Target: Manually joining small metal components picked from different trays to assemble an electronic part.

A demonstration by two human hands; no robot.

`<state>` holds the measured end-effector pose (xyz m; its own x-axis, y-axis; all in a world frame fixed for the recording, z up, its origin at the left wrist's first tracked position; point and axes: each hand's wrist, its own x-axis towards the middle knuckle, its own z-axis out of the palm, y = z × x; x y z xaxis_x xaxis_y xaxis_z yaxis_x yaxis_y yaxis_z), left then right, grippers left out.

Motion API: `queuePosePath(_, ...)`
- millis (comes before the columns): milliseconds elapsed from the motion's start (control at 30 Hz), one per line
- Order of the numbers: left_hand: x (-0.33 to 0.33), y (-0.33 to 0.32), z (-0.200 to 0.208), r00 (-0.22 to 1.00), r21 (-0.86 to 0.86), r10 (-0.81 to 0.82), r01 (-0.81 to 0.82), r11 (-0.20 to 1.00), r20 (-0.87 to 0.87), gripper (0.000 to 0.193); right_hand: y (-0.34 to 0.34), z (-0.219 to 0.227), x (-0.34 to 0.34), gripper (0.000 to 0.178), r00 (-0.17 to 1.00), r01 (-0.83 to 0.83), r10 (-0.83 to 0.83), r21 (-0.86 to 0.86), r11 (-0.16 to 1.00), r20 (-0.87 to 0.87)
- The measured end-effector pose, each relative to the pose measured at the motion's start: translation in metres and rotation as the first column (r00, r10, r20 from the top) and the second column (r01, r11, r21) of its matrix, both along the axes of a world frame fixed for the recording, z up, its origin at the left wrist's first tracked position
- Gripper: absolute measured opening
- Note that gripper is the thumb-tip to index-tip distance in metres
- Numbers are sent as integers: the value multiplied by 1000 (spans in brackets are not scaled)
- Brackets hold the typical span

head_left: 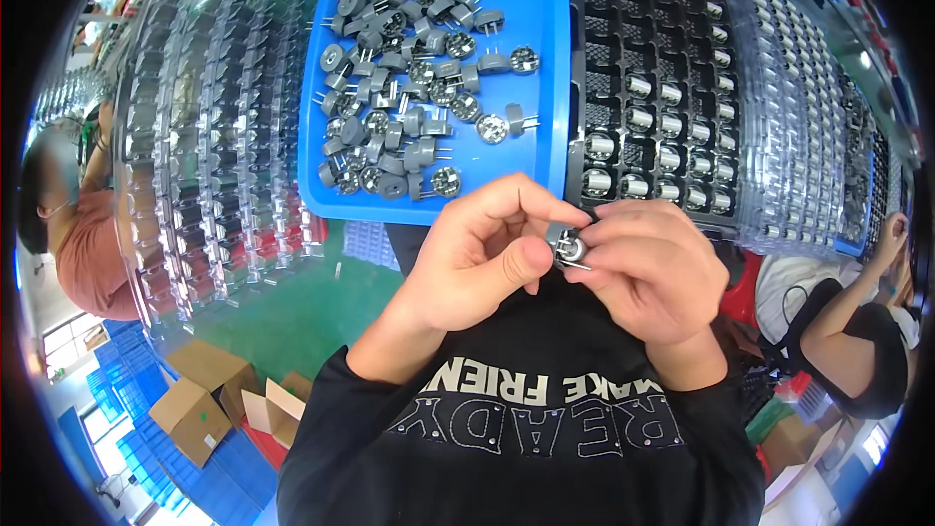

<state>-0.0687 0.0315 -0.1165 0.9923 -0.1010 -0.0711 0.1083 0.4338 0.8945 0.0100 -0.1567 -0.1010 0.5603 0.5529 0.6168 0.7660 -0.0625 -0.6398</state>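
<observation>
In front of my chest, both hands meet on a small grey round part with metal pins (569,249). My left hand (467,268) holds it between thumb and forefinger from the left. From the right, the fingertips of my right hand (657,273) are closed on the same part and cover some of it. Just beyond my hands lies a blue tray (534,15) with many loose grey round pieces (390,63), some showing pins and some round circuit boards. Next to it, a black compartment tray (604,54) carries rows of shiny metal cylinders (670,125).
Clear plastic trays (214,117) stand to the left, and more clear trays (779,88) with metal pieces to the right. Open cardboard boxes (200,404) and blue crates (214,482) are at lower left. One person (93,253) sits at left, another (847,341) at right.
</observation>
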Motion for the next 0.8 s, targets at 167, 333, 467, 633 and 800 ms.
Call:
queuePosePath(167, 0, -4, -1, 998, 277, 69, -69, 958, 12, 44, -6, -1, 6, 15, 949, -5, 5, 0, 1000, -316)
queuePosePath(333, 34, 10, 11, 904, 886, 103, -428, 178, 416, 45, -1, 4, 53, 9, 941, 337, -332, -314, 887, 73)
queuePosePath(467, 55, 13, 3, 925, 925, 11, -380, -33, 380, 37, 16, -8, 63, 8, 919, 393, -289, -548, 739, 270)
queuePosePath(633, 61, 22, -8, 900, 903, 75, -430, 9, 428, 29, 2, -3, 62, 18, 939, 343, -269, -582, 737, 213)
queuePosePath(800, 42, 37, 0, 869, 871, 357, -436, 225, 342, 32, -105, 40, 39, 30, 790, 526, -612, -544, 653, 30)
